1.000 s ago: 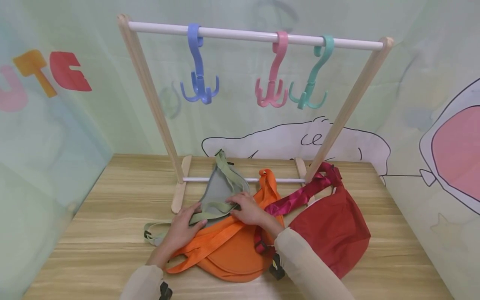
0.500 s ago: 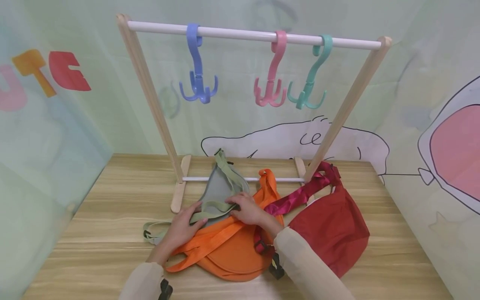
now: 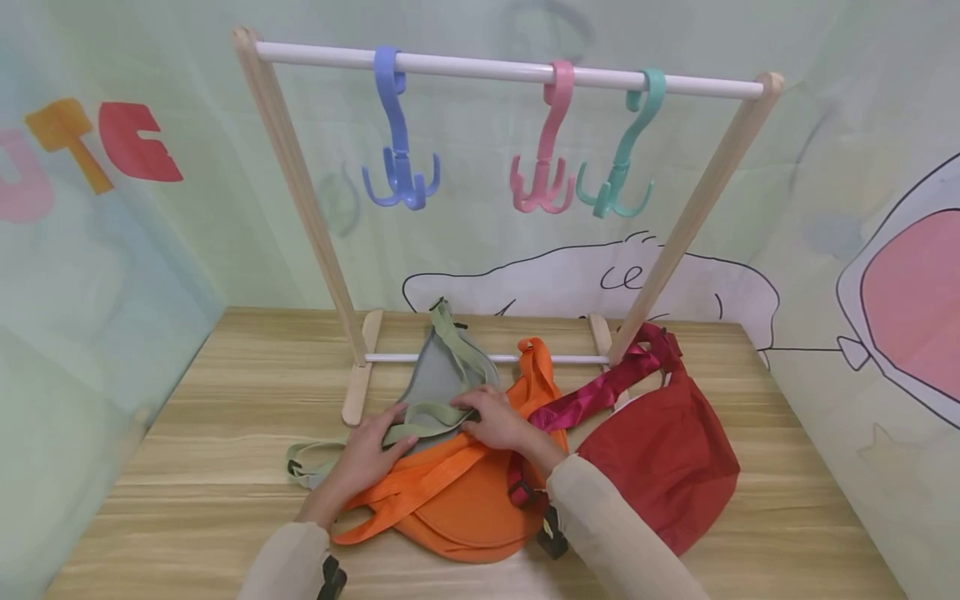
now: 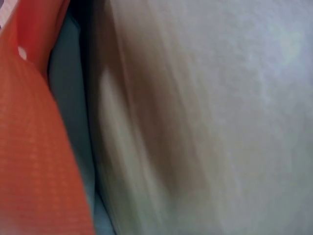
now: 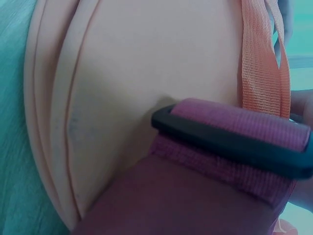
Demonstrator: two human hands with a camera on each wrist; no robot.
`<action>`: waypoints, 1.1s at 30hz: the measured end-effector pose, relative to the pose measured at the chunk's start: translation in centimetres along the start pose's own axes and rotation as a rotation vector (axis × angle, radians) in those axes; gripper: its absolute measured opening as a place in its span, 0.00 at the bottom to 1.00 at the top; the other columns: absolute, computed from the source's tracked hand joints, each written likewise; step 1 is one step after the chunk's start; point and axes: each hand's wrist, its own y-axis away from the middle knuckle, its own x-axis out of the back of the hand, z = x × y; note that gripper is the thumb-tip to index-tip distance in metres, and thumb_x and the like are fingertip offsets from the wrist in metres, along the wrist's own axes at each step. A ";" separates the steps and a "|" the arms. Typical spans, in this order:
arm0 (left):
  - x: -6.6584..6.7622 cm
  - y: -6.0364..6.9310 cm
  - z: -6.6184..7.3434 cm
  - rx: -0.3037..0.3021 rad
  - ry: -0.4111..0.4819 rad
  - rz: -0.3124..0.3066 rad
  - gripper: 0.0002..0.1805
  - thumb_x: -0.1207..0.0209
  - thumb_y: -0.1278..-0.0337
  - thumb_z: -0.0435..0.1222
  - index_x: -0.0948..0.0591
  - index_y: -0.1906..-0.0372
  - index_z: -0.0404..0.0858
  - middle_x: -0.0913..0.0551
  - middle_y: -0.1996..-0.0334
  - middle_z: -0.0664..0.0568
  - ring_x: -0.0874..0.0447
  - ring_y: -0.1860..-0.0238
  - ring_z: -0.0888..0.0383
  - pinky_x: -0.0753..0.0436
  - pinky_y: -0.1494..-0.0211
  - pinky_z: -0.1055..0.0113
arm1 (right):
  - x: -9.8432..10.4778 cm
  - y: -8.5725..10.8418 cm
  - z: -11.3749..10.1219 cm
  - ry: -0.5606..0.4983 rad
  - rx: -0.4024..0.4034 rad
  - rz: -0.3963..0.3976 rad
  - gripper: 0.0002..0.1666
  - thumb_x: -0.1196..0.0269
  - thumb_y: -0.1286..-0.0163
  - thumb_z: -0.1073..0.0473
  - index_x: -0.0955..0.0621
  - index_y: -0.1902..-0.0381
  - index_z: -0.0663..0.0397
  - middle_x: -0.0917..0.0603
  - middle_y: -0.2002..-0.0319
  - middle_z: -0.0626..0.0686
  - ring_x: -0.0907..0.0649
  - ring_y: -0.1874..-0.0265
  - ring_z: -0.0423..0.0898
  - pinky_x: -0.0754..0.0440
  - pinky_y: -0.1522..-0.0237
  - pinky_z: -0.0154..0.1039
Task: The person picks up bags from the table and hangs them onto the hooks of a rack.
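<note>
A grey bag with pale green straps lies partly under an orange bag. My left hand rests on the grey bag's left edge, thumb apart from the fingers, beside a strap. With loosely bent fingers, my right hand touches the pale green strap and the orange bag's upper edge. To the right is a red bag, its dark red strap crossing the orange bag. In the right wrist view, a black buckle on that strap lies over the orange bag. The left wrist view is blurred.
Behind the bags stands a wooden rack with a white top bar. From it hang a blue hook, a pink hook and a green hook. The wooden table meets printed cloth walls at its back and sides.
The hands and bags stay in place. The blue hook has turned very slightly, and the head view has shifted a little.
</note>
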 end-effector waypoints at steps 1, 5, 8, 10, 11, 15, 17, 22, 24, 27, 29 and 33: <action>0.0 0.0 0.0 -0.001 -0.001 0.000 0.28 0.41 0.44 0.37 0.32 0.39 0.31 0.22 0.52 0.40 0.32 0.46 0.39 0.38 0.44 0.42 | 0.0 0.0 0.0 0.002 -0.003 0.000 0.18 0.40 0.40 0.67 0.22 0.50 0.60 0.20 0.54 0.55 0.31 0.47 0.53 0.41 0.45 0.52; 0.0 0.0 0.0 0.008 0.004 -0.010 0.28 0.41 0.43 0.37 0.33 0.39 0.32 0.23 0.52 0.39 0.33 0.45 0.39 0.39 0.43 0.42 | 0.0 0.1 -0.1 0.004 -0.002 0.001 0.18 0.40 0.40 0.67 0.21 0.50 0.60 0.19 0.55 0.55 0.31 0.48 0.52 0.41 0.47 0.52; 0.0 0.1 0.1 0.018 0.013 -0.018 0.29 0.42 0.43 0.38 0.33 0.38 0.32 0.23 0.51 0.40 0.33 0.44 0.39 0.39 0.43 0.42 | 0.0 0.1 -0.1 -0.017 -0.005 -0.002 0.18 0.40 0.40 0.68 0.22 0.50 0.61 0.19 0.55 0.55 0.31 0.48 0.52 0.42 0.47 0.52; 0.0 0.1 0.1 0.020 0.019 -0.021 0.29 0.42 0.43 0.38 0.33 0.38 0.32 0.23 0.51 0.40 0.33 0.44 0.39 0.40 0.43 0.42 | 0.0 0.1 0.0 -0.032 -0.008 -0.002 0.18 0.41 0.39 0.68 0.22 0.50 0.61 0.20 0.55 0.56 0.31 0.49 0.52 0.42 0.47 0.52; 0.0 0.1 0.1 0.021 0.022 -0.022 0.29 0.42 0.42 0.38 0.34 0.38 0.32 0.23 0.51 0.40 0.34 0.44 0.39 0.40 0.43 0.42 | 0.0 0.1 0.0 -0.038 -0.008 0.000 0.18 0.41 0.39 0.68 0.22 0.50 0.61 0.20 0.55 0.56 0.31 0.49 0.52 0.42 0.46 0.52; 0.1 0.1 0.2 0.024 0.027 -0.027 0.29 0.42 0.42 0.38 0.34 0.37 0.33 0.23 0.51 0.41 0.34 0.44 0.39 0.41 0.42 0.41 | 0.0 0.0 0.3 -0.064 -0.008 0.015 0.17 0.41 0.39 0.69 0.21 0.50 0.61 0.20 0.55 0.56 0.31 0.49 0.52 0.40 0.45 0.52; 0.1 0.1 0.2 0.024 0.028 -0.030 0.29 0.42 0.42 0.38 0.34 0.37 0.33 0.23 0.50 0.41 0.33 0.44 0.39 0.41 0.42 0.42 | 0.0 0.0 0.3 -0.081 -0.006 0.023 0.17 0.42 0.39 0.69 0.21 0.51 0.61 0.21 0.55 0.56 0.30 0.49 0.52 0.37 0.46 0.50; 0.1 0.1 0.2 0.021 0.047 -0.036 0.29 0.42 0.42 0.39 0.34 0.37 0.33 0.23 0.50 0.42 0.33 0.43 0.40 0.41 0.42 0.42 | 0.1 0.2 0.3 -0.101 0.018 0.044 0.16 0.42 0.39 0.70 0.20 0.52 0.62 0.20 0.55 0.56 0.29 0.51 0.52 0.32 0.48 0.47; 0.2 0.1 0.2 0.014 0.054 -0.036 0.29 0.42 0.42 0.39 0.34 0.37 0.33 0.23 0.51 0.42 0.34 0.43 0.40 0.40 0.42 0.42 | 0.2 0.2 0.2 -0.104 0.028 0.049 0.16 0.41 0.40 0.70 0.20 0.53 0.63 0.20 0.56 0.57 0.29 0.51 0.52 0.31 0.49 0.47; 0.2 0.1 0.2 -0.002 0.060 -0.035 0.29 0.42 0.42 0.39 0.34 0.37 0.33 0.22 0.51 0.41 0.33 0.44 0.39 0.40 0.42 0.42 | 0.4 0.2 0.0 -0.098 0.040 0.049 0.15 0.41 0.40 0.70 0.20 0.53 0.62 0.20 0.56 0.56 0.28 0.52 0.52 0.31 0.49 0.45; 0.2 0.1 0.3 -0.012 0.074 -0.037 0.29 0.43 0.41 0.39 0.35 0.37 0.33 0.22 0.51 0.40 0.32 0.44 0.39 0.39 0.42 0.43 | 0.5 0.3 -0.1 -0.089 0.050 0.050 0.15 0.41 0.40 0.70 0.20 0.53 0.62 0.19 0.56 0.56 0.28 0.53 0.51 0.30 0.50 0.44; 0.2 0.1 0.5 -0.030 0.120 -0.056 0.30 0.44 0.41 0.39 0.36 0.36 0.33 0.23 0.51 0.39 0.31 0.44 0.40 0.37 0.42 0.44 | 1.0 0.4 -0.3 -0.079 0.082 0.055 0.15 0.41 0.40 0.71 0.19 0.54 0.62 0.19 0.56 0.55 0.27 0.55 0.49 0.29 0.52 0.42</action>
